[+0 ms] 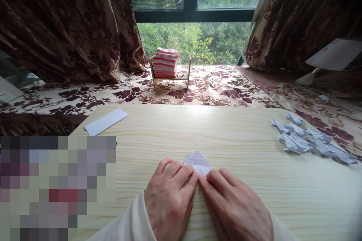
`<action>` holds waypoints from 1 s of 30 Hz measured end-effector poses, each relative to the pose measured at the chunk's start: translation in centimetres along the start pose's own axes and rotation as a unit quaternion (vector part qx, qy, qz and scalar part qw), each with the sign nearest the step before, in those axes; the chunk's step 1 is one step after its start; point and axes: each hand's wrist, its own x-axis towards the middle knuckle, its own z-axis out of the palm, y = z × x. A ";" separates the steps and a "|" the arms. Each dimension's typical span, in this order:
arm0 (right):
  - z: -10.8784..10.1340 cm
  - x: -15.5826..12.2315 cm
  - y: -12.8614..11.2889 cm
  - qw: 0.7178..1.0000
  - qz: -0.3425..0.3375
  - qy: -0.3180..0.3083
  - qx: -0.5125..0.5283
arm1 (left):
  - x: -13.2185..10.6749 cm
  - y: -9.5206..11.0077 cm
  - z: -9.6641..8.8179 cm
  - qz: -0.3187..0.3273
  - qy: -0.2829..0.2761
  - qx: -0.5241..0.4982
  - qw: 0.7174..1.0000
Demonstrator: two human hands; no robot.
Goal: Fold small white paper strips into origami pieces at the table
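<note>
A small piece of folded paper (197, 161) with printed lines lies flat on the table, its pointed end away from me. My left hand (171, 192) presses on its near left side with fingers bent and close together. From the right, my right hand (233, 203) pinches the near right edge, its fingertips almost meeting those of the left. The near part of the paper is hidden under the fingers of both hands.
Several folded white paper shapes (296, 141) are grouped at the table's right. A white paper strip (106, 121) lies at the far left. Behind the table (198, 120), a small stand (189, 71) holds folded pink-striped cloths (164, 64); a white lamp (335, 54) stands right. The lower left is pixelated.
</note>
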 end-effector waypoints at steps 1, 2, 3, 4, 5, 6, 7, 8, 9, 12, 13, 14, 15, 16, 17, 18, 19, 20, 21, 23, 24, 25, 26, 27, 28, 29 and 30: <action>-0.1 0.1 0.0 1.000 -0.004 -0.006 0.001 | 0.0 0.0 0.2 -0.001 -0.003 0.003 1.000; -0.2 0.2 0.0 1.000 0.001 0.003 0.006 | -0.1 -0.1 0.4 -0.002 -0.005 0.006 1.000; -0.3 0.2 -0.1 1.000 0.009 0.016 0.013 | 0.0 -0.1 0.6 0.001 -0.008 0.009 1.000; -0.3 0.3 -0.1 0.999 0.018 0.023 0.021 | 0.0 -0.2 0.7 0.002 -0.010 0.009 1.000; -0.3 0.4 -0.1 0.999 0.025 0.020 0.028 | 0.0 -0.2 0.7 0.004 -0.012 0.007 1.000; -0.3 0.4 -0.1 0.999 0.030 0.007 0.034 | 0.0 -0.3 0.6 0.003 -0.013 0.002 1.000; -0.3 0.5 -0.1 0.999 0.032 -0.003 0.040 | 0.0 -0.4 0.5 0.002 -0.010 -0.008 1.000; -0.2 0.5 -0.1 0.998 0.033 -0.010 0.044 | 0.0 -0.5 0.3 0.003 -0.005 -0.021 1.000; -0.1 0.5 -0.1 0.998 0.034 0.002 0.048 | -0.1 -0.6 0.1 0.005 0.002 -0.034 0.999; 0.1 0.4 -0.1 0.997 0.030 0.050 0.053 | -0.5 -0.8 -0.4 0.024 0.016 -0.040 0.999; 0.0 0.4 -0.2 0.997 0.030 0.050 0.052 | -0.6 -0.9 -0.5 0.030 0.014 -0.030 0.999; -0.1 0.5 -0.2 0.997 0.031 0.041 0.051 | -0.7 -0.9 -0.6 0.035 0.009 -0.019 0.999; -0.3 0.6 -0.3 0.998 0.034 0.029 0.050 | -0.8 -0.8 -0.6 0.037 0.004 -0.008 0.999; -0.4 0.6 -0.4 0.998 0.038 0.017 0.050 | -0.8 -0.8 -0.6 0.038 -0.001 -0.002 0.999; -0.6 0.7 -0.4 0.998 0.044 0.007 0.050 | -0.8 -0.7 -0.6 0.038 -0.004 0.002 0.999; -0.7 0.7 -0.5 0.997 0.050 -0.001 0.050 | -0.7 -0.7 -0.5 0.037 -0.004 0.005 0.999; -0.8 0.6 -0.6 0.997 0.055 -0.002 0.051 | -0.7 -0.7 -0.5 0.037 -0.003 0.007 0.999; -0.8 0.5 -0.6 0.997 0.061 -0.002 0.051 | -0.7 -0.7 -0.5 0.037 -0.002 0.009 0.999; -0.8 0.3 -0.6 0.997 0.066 -0.001 0.050 | -0.7 -0.7 -0.5 0.037 -0.001 0.011 0.999; -1.0 -0.2 -0.4 0.996 0.077 0.006 0.051 | -0.9 -0.6 -0.5 0.039 0.001 0.016 0.999; -1.2 -0.5 -0.1 0.995 0.081 0.005 0.061 | -1.0 -0.6 -0.5 0.039 0.002 0.019 0.999; -1.5 -0.7 0.3 0.993 0.087 0.007 0.075 | -1.2 -0.5 -0.6 0.038 0.002 0.021 0.999; -1.9 -0.7 0.8 0.991 0.093 0.005 0.099 | -1.3 -0.4 -0.7 0.037 0.001 0.024 0.999; -2.4 -0.6 1.4 0.987 0.100 0.005 0.126 | -1.4 -0.2 -0.8 0.037 0.001 0.026 0.999; -2.9 -0.4 2.0 0.983 0.115 0.022 0.143 | -1.3 -0.1 -1.1 0.040 0.003 0.028 0.999; -3.4 0.1 2.7 0.979 0.134 0.043 0.146 | -1.2 0.0 -1.3 0.042 0.009 0.031 0.999; -3.7 0.6 3.4 0.975 0.161 0.053 0.144 | -0.9 0.0 -1.6 0.044 0.018 0.035 0.998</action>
